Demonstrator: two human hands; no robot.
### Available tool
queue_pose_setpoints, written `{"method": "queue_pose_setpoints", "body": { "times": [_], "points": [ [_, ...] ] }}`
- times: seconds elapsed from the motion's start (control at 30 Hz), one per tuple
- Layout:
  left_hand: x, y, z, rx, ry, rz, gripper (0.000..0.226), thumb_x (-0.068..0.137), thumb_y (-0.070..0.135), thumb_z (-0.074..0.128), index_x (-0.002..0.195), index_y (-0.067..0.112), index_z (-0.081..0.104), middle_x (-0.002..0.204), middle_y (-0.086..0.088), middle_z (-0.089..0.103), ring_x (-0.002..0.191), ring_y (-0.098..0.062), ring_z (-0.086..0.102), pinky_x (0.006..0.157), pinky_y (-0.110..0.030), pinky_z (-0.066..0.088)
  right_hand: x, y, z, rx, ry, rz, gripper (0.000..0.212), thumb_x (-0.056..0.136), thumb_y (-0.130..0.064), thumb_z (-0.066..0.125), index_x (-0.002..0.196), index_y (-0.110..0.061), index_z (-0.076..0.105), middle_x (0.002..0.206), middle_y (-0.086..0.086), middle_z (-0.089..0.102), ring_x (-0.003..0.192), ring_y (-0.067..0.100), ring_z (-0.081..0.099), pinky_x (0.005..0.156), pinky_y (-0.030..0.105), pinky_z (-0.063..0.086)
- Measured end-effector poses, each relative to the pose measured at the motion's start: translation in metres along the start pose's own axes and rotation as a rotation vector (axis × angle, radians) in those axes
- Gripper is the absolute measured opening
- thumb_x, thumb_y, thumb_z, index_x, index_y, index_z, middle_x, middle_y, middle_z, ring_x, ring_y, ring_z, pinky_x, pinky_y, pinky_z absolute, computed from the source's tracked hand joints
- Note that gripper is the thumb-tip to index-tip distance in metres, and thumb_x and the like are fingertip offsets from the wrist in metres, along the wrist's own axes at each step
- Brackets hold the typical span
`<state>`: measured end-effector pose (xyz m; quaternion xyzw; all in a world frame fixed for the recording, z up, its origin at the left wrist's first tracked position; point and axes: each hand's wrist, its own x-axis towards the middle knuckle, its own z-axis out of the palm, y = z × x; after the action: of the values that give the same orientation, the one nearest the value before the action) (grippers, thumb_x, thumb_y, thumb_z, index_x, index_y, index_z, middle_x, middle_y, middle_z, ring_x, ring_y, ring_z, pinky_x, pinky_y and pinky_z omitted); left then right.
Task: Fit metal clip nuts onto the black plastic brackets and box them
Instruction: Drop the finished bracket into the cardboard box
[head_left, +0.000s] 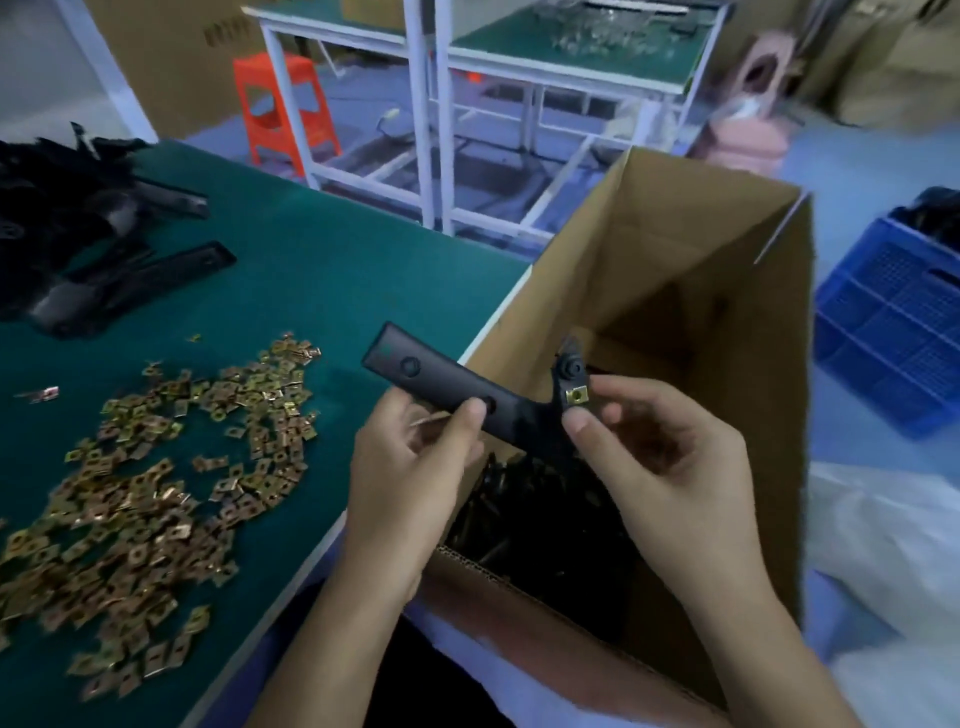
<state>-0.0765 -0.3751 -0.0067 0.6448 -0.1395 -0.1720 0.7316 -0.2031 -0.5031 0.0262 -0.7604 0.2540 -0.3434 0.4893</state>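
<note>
The cardboard box (691, 270) stands open-topped just beside the right edge of the desk (332, 270). Its tall far flaps wall off the back and right. The left hand (410, 467) and right hand (670, 457) hold a bracket (447, 384) across the near-left of its mouth. Boxed brackets (519, 519) cover its floor. On the desk, bare green runs between the clip nuts (156, 493), the bracket pile (78, 249) and the box.
</note>
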Motion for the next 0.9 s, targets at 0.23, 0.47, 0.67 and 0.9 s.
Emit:
{"method": "queue_pose_setpoints", "body": {
  "times": [0.23,0.47,0.67,0.9],
  "points": [
    [0.006,-0.004,-0.012,0.318,0.063,0.112,0.031,0.089,0.025,0.076,0.111,0.044,0.066,0.107,0.015,0.066,0.094,0.008,0.064,0.071,-0.003,0.043,0.0,0.012,-0.01,0.001,0.138,0.031,0.015,0.092,-0.017,0.07,0.097,-0.03,0.075,0.077,-0.011,0.069,0.065,-0.003,0.059,0.057,0.007,0.044],
    [-0.003,0.008,-0.054,0.341,0.086,0.132,0.032,0.093,0.017,0.069,0.101,0.048,0.069,0.104,0.023,0.068,0.099,0.001,0.066,0.08,-0.02,0.049,-0.005,0.004,0.024,0.067,0.007,0.029,0.015,0.092,-0.017,0.069,0.097,-0.029,0.075,0.077,-0.009,0.068,0.063,-0.002,0.058,0.054,0.009,0.046],
    [-0.018,0.036,-0.145,0.479,0.243,0.239,0.032,0.095,0.008,0.068,0.099,0.04,0.07,0.101,0.024,0.068,0.091,0.002,0.065,0.07,-0.006,0.048,-0.015,-0.007,0.101,0.015,-0.25,-0.072,0.023,0.088,-0.018,0.07,0.1,-0.038,0.074,0.093,-0.015,0.068,0.084,0.006,0.066,0.07,0.02,0.052],
    [-0.062,0.061,-0.349,0.66,0.888,0.049,0.029,0.095,0.013,0.066,0.104,0.041,0.065,0.116,0.012,0.066,0.102,-0.012,0.065,0.069,-0.025,0.055,-0.037,-0.052,0.213,-0.13,-0.776,-0.363,0.044,0.087,-0.034,0.071,0.123,-0.055,0.055,0.124,-0.037,0.046,0.121,-0.017,0.042,0.091,0.002,0.032]
  ]
}}
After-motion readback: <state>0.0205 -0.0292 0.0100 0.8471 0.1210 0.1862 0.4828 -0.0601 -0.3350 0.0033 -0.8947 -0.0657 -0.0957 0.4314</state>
